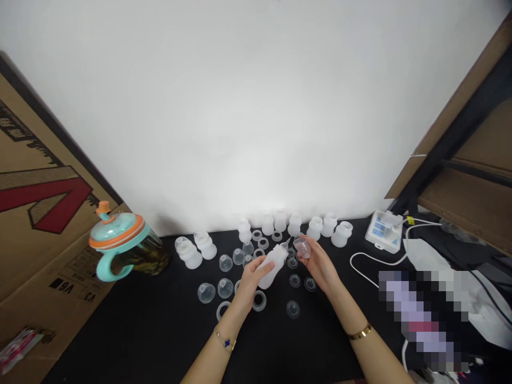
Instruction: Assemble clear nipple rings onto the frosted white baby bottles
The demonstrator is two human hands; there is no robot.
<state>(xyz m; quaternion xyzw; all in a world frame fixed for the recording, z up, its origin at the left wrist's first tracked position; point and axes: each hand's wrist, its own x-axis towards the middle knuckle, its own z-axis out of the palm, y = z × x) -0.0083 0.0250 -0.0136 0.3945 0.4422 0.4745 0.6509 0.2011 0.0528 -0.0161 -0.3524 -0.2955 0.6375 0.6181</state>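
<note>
My left hand (255,273) is wrapped round a white baby bottle (272,269), tilted so that its clear nipple (285,245) points up and right. Just to the right, my right hand (316,261) pinches a clear dome cap (302,247) close to the nipple; the two look apart. Several clear nipples, one of them a nipple (293,309), lie below my right hand. Around my left hand are several clear caps, such as a cap (206,293), and white collar rings, such as a ring (259,301).
Several open white bottles (315,228) stand along the wall. Two capped bottles (191,256) stand at the left, beside a teal pitcher (132,245) with an orange-rimmed lid. A cardboard box (52,256) borders the left. On the right are a white case (384,230) and a cable (362,254).
</note>
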